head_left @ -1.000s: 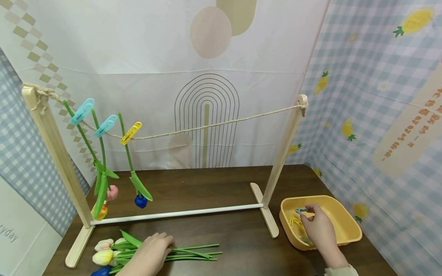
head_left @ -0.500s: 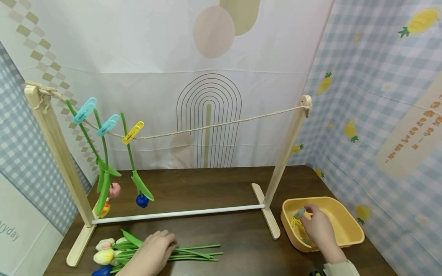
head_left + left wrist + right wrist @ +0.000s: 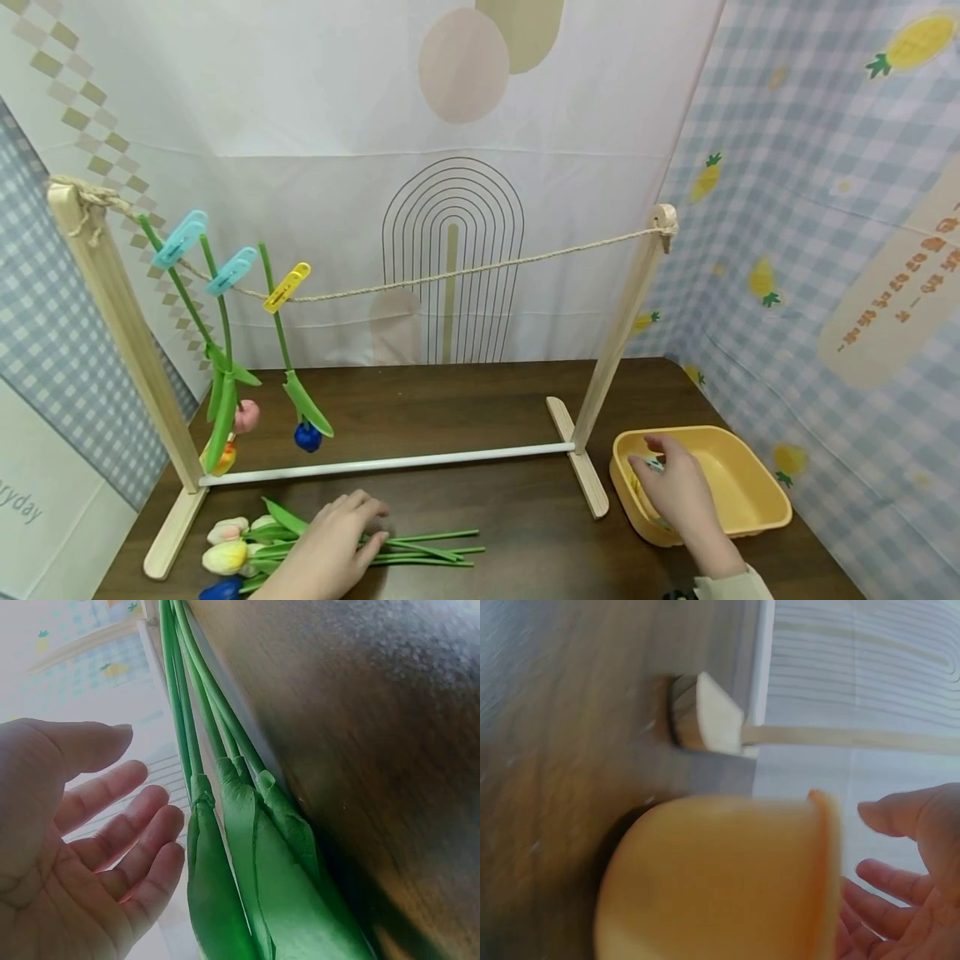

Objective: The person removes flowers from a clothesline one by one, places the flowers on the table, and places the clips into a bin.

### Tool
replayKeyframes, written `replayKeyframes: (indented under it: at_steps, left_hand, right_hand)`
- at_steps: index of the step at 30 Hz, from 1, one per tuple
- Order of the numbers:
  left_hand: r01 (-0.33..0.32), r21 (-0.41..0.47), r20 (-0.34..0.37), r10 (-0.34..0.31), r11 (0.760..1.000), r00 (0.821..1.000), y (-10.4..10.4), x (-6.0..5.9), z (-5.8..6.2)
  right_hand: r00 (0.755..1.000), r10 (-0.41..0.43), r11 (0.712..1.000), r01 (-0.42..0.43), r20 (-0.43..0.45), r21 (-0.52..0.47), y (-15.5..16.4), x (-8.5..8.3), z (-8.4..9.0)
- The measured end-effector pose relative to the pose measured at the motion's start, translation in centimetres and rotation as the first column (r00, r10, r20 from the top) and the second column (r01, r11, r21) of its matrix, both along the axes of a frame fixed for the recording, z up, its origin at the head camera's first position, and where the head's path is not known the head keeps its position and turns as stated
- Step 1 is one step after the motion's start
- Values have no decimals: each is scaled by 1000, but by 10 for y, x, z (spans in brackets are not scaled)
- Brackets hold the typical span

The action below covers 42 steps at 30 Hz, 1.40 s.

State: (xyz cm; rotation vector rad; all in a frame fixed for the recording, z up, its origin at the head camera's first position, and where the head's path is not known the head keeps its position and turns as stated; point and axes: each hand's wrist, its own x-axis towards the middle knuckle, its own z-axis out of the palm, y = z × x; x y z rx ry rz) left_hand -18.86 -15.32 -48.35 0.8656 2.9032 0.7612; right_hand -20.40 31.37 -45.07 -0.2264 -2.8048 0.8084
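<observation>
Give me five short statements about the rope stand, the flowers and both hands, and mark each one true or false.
1. Three plastic clips pin artificial flower stems to the twine rope. True.
2. All three clips are yellow. False: two are light blue and one is yellow.
3. The left hand is over the bunch of green-stemmed artificial tulips lying on the dark wooden table. True.
4. The right hand grips the wooden post of the stand. False: it reaches into the yellow plastic tub.
5. The tub stands left of the wooden stand. False: it stands to the right.

Clips in yellow tub (image 3: 750,492) mostly hidden under right hand (image 3: 678,496); blue tulip (image 3: 219,590) cut by bottom edge.
</observation>
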Motion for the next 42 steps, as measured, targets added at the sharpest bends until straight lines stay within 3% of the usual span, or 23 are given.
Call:
replayKeyframes:
  at_steps: [10, 16, 20, 24, 27, 33, 38, 42]
  left_hand:
    - [-54, 59, 26, 52, 997, 998, -5, 3, 12]
    - [-78, 103, 30, 76, 992, 997, -11, 5, 21]
    - [-137, 135, -37, 143, 981, 989, -12, 8, 30]
    - [-167, 205, -171, 203, 964, 964, -12, 11, 40]
    - [-141, 269, -274, 215, 953, 937, -13, 11, 47]
    - [-102, 358, -391, 248, 928, 887, -21, 6, 67]
    - [-73, 484, -462, 326, 872, 825, -25, 0, 89]
    - [-76, 564, -466, 393, 822, 793, -25, -2, 102]
  right_hand:
    - [995, 62, 997, -65, -83, -35, -32, -3, 17]
    - [978, 119, 992, -126, -170, -28, -55, -6, 29]
    - [961, 164, 985, -174, -222, -24, -73, -9, 37]
    - [938, 220, 972, -234, -267, -19, -94, -12, 48]
    - [907, 280, 954, -299, -314, -13, -113, -16, 58]
    - [820, 396, 908, -417, -413, 42, -153, -22, 84]
    - [729, 485, 855, -510, -483, 88, -186, -25, 105]
    - [654, 544, 813, -567, -526, 134, -209, -27, 119]
